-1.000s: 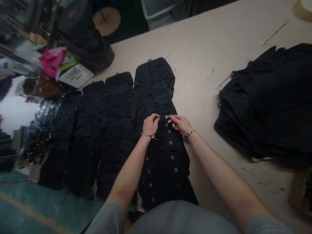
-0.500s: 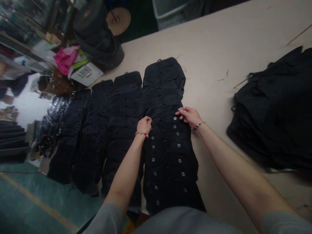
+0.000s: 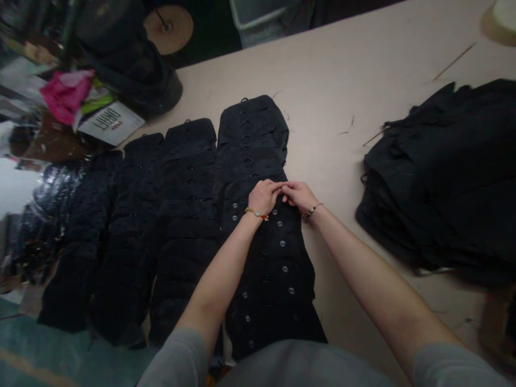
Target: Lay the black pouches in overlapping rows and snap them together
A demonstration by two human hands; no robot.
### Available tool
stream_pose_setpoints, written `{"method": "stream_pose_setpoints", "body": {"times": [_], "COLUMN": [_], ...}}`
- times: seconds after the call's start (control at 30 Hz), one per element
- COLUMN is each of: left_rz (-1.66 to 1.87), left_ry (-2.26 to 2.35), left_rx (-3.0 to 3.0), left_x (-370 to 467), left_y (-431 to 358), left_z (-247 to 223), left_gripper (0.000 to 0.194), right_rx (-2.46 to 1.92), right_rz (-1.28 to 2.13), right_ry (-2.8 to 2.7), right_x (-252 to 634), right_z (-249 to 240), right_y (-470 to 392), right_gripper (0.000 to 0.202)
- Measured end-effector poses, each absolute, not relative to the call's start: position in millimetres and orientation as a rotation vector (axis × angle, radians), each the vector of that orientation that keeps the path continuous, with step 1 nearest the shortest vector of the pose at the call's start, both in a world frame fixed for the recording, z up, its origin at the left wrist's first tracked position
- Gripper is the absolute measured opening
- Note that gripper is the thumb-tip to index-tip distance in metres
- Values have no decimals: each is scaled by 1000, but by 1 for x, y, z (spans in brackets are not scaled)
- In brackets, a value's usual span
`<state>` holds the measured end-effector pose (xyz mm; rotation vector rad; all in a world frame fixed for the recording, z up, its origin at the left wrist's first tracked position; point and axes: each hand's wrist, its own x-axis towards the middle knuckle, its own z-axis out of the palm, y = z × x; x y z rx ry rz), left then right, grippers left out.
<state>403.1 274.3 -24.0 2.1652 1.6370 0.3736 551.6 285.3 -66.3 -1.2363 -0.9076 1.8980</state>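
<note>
Two hands met over a row of overlapped black fabric pieces on a pale table.

Rows of black pieces (image 3: pixel 121 226) lay at the left; beside them ran the buttoned row (image 3: pixel 266 252), where the left hand (image 3: pixel 264 196) and right hand (image 3: pixel 297 194) touched fingertips, each pinched narrowly on the cloth, though what lay between the fingers could not be told. A black fabric pile (image 3: pixel 447 172) sat well apart on the table (image 3: pixel 342 80) at the right.

A single head-worn camera looks forward and steeply down from close above the bench (image 3: pixel 363 70), along both forearms toward its far edge; shelving and floor fill the picture's left margin.
</note>
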Motion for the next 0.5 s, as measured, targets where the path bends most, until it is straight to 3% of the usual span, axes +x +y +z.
{"method": "stream_pose_setpoints", "body": {"times": [0.17,0.37,0.5], "left_rz": [483,366,323], "left_ry": [1810,1979,2013], "left_rx": [1932,1710,1686], "left_x": [407,405,413], "left_y": [285,298,302], "left_z": [-29,-28,-33], "left_gripper": [16,13,14], "right_rx": [-1241,-1274,-1248], "right_rz": [1872,1792,1815], "right_ry": [-769,-643,-599], "right_x": [552,549,550], "right_z": [-64,-63,-66], "right_y": [285,287,288], "right_gripper": [24,15,19]}}
